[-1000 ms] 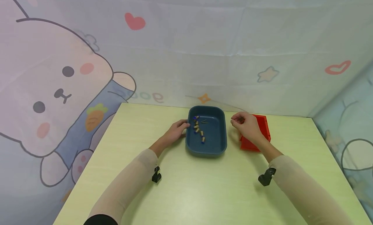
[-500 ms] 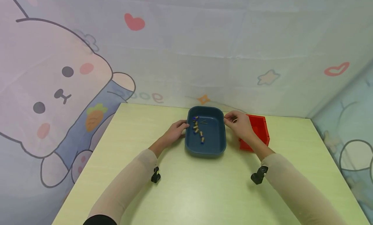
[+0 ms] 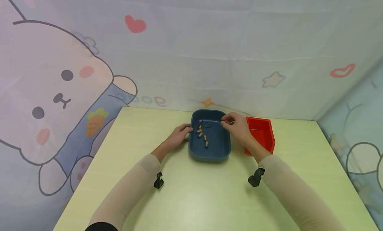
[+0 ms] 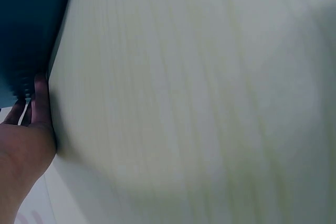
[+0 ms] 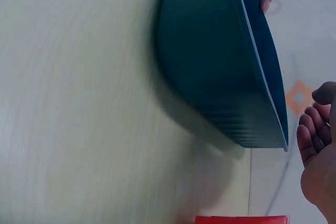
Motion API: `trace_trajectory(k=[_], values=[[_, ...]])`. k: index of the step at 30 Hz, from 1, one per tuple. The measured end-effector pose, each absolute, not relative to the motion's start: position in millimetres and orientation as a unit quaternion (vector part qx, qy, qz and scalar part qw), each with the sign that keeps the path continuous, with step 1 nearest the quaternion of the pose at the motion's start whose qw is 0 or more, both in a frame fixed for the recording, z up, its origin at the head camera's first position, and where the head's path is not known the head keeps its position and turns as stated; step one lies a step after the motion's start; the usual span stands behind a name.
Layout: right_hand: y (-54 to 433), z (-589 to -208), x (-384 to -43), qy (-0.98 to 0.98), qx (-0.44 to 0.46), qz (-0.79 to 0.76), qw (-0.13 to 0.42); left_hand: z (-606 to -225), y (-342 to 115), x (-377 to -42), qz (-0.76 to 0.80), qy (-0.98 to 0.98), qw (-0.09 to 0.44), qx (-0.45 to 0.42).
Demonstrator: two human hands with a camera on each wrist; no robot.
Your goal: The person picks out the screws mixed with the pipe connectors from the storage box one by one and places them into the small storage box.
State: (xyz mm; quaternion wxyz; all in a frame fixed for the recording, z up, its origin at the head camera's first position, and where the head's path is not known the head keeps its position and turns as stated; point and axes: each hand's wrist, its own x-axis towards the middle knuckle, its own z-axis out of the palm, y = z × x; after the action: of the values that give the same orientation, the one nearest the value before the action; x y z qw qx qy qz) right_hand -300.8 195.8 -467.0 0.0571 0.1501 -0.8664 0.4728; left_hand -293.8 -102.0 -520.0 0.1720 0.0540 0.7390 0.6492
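Observation:
My left hand (image 3: 178, 136) holds the left rim of a dark blue plastic tray (image 3: 219, 141); in the left wrist view, fingers (image 4: 41, 100) lie along its outer wall. Inside the tray lie several short brass-coloured fittings with blue ends (image 3: 200, 131) and a few thin brass-coloured pins (image 3: 207, 125). Over the tray's right rim is my right hand (image 3: 237, 126), thumb and fingers pinched together. A sliver of thin brass-coloured pin (image 3: 231, 122) shows among its fingers, mostly hidden. In the right wrist view the curled right hand (image 5: 320, 135) is beside the tray's rim.
A red plastic bin (image 3: 264, 136) stands just right of the tray, with a thin pin (image 3: 253, 129) in it, partly behind the right forearm. Both rest on a pale wooden table (image 3: 191, 197) near its back edge. A printed cloth (image 3: 194, 51) hangs behind.
My right hand has moved left from beside the red bin to above the tray's right rim, uncovering more of the bin. The left hand stays on the tray's left rim.

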Motion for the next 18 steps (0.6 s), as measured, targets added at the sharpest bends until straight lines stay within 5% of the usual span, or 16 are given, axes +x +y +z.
trace_trajectory(k=[18], values=[[159,-462,-305,-0.852,0.163,0.497,0.036,-517,-106,-291,0.647,0.741,0.17,0.053]])
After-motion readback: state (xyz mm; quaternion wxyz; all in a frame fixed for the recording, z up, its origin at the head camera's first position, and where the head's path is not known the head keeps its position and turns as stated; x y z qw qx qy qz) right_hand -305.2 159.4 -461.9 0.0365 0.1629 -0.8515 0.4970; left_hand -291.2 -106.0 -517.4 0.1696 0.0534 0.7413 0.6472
